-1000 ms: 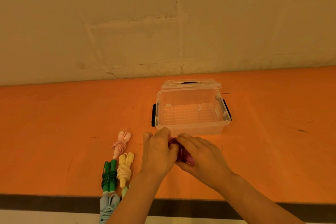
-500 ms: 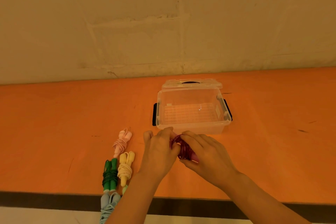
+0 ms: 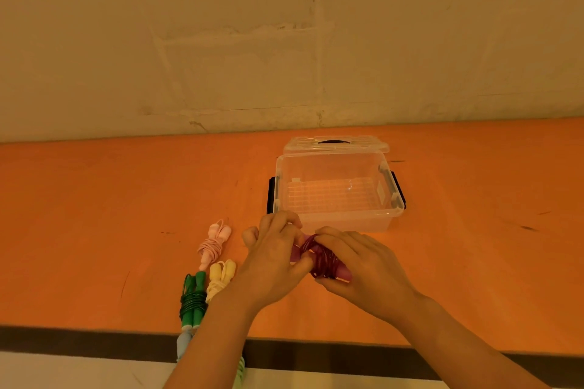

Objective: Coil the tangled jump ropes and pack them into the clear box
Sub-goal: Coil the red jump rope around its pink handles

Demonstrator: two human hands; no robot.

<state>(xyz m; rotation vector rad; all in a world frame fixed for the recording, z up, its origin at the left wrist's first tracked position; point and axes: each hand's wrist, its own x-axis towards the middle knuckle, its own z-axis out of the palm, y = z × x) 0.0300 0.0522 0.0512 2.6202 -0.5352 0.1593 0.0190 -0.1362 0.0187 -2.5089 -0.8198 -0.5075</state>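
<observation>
Both hands on the dark red rope (image 3: pixel 322 259), just off the clear box (image 3: pixel 339 191) at its 7 o'clock. Left hand (image 3: pixel 275 257) grip: fingers curled round the pink handle end. Right hand (image 3: pixel 360 265) grip: closed round the coil. Box open and empty, lid (image 3: pixel 335 144) lying at its 12 o'clock. Pink rope (image 3: pixel 215 243), yellow rope (image 3: pixel 221 278) and green rope (image 3: pixel 192 300) sit coiled on the orange surface (image 3: pixel 94 215) at 9 o'clock of the hands.

A smooth orange bench (image 3: pixel 94 199) with a few dark scuff marks on its right runs the full width, edged near by a dark strip (image 3: pixel 79 341). Behind it, far, rises a cream plastered wall (image 3: pixel 221 25), cracked and patched, under warm yellowish light.
</observation>
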